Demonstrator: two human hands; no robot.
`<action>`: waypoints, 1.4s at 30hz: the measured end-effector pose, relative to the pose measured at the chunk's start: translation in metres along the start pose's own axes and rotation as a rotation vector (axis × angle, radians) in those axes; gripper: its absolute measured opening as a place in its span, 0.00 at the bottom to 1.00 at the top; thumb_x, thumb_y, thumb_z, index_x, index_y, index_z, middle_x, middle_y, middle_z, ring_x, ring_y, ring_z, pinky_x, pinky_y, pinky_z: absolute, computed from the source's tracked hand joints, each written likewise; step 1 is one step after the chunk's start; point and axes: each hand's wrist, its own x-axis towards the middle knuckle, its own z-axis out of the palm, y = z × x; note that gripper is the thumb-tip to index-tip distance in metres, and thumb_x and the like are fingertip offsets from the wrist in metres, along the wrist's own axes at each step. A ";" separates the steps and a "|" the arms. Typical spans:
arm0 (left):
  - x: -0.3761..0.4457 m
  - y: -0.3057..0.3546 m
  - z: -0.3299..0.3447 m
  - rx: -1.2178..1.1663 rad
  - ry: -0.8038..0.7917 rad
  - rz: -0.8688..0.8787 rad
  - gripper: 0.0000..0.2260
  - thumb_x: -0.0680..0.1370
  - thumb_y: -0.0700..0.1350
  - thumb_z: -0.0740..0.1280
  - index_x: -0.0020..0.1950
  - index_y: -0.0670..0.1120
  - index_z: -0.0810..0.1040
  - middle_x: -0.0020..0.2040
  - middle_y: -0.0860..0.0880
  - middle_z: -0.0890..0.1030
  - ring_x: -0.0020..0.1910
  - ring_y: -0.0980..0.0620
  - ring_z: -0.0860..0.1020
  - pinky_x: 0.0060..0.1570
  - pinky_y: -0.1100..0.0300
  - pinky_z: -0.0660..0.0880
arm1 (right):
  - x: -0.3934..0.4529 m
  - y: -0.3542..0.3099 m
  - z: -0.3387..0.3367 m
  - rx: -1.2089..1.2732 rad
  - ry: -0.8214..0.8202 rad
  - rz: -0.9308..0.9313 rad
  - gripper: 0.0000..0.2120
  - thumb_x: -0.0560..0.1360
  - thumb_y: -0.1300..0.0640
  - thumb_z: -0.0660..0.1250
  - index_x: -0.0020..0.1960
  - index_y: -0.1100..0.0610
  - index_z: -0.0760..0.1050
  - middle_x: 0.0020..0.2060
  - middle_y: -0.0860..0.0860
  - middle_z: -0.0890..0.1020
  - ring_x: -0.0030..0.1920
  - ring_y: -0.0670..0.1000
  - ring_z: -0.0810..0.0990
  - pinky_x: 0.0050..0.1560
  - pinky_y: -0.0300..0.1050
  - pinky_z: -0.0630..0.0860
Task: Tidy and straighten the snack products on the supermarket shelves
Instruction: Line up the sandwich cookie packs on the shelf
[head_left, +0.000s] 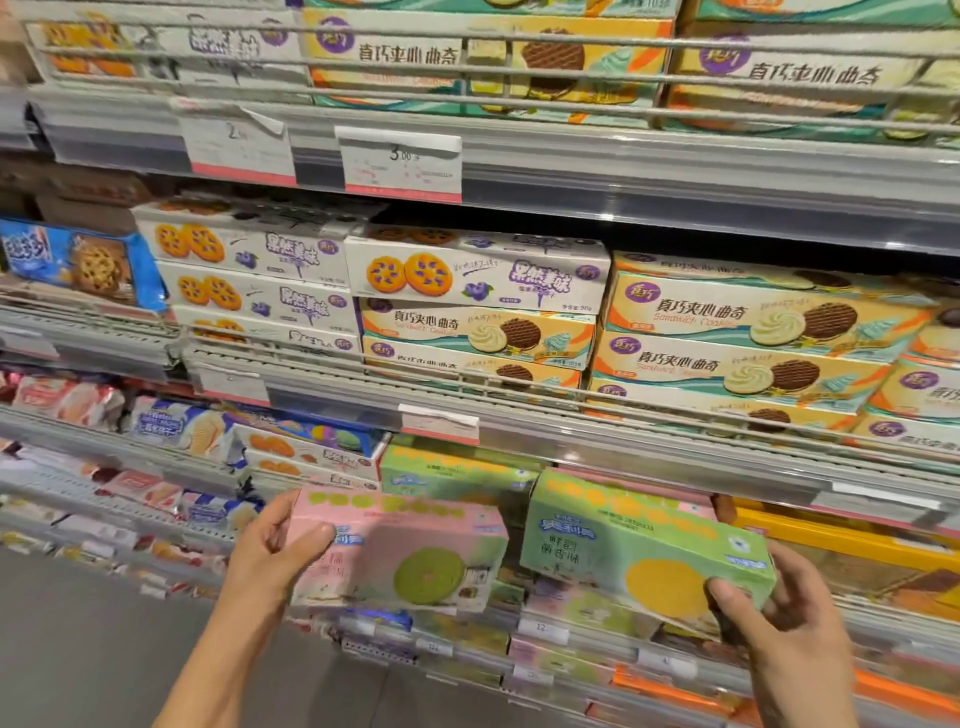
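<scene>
The person stands in front of the shelves, and grey floor (78, 649) shows at the lower left, beside the left forearm. Both boxes are held out in front of the lower shelf, clear of its front edge. Between the two boxes there is a narrow gap, through which more green boxes (447, 475) are seen lying on that shelf.

The left hand (275, 545) grips the left end of a pink box (395, 556); the thumb lies curled on the front face and the other fingers go behind it. This box is almost level, its face turned toward the camera. The right hand (779, 603) holds the lower right corner of a green box (639, 545), with the thumb pressing on the front and the fingers wrapped round the end. The green box is tilted, its right end lower than its left.

Just above the green box runs a shelf rail (675, 457) with a price label (439, 423). On the shelf above it, yellow cookie boxes (748, 332) and white cookie boxes (478, 270) are stacked behind a wire guard. A yellow tray (831, 535) sits to the right, behind the right hand.
</scene>
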 end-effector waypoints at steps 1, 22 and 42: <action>-0.001 -0.001 -0.002 0.021 -0.012 -0.009 0.18 0.72 0.35 0.72 0.61 0.41 0.80 0.56 0.39 0.85 0.52 0.48 0.85 0.52 0.59 0.82 | 0.001 0.002 0.004 0.010 0.002 -0.015 0.27 0.61 0.66 0.75 0.56 0.45 0.79 0.50 0.49 0.87 0.46 0.45 0.86 0.48 0.37 0.82; 0.005 -0.017 0.082 0.027 -0.319 -0.221 0.28 0.69 0.45 0.81 0.68 0.48 0.78 0.64 0.51 0.83 0.61 0.49 0.82 0.55 0.53 0.81 | 0.003 0.020 0.088 -0.036 -0.027 -0.223 0.32 0.67 0.80 0.70 0.53 0.44 0.76 0.45 0.40 0.86 0.41 0.38 0.84 0.39 0.30 0.80; 0.031 -0.016 0.086 -0.001 -0.298 -0.090 0.23 0.65 0.54 0.82 0.57 0.64 0.81 0.78 0.60 0.66 0.66 0.61 0.76 0.60 0.63 0.76 | 0.021 0.017 0.107 -0.203 0.058 -0.126 0.15 0.65 0.46 0.82 0.46 0.46 0.79 0.45 0.56 0.84 0.43 0.40 0.81 0.46 0.25 0.75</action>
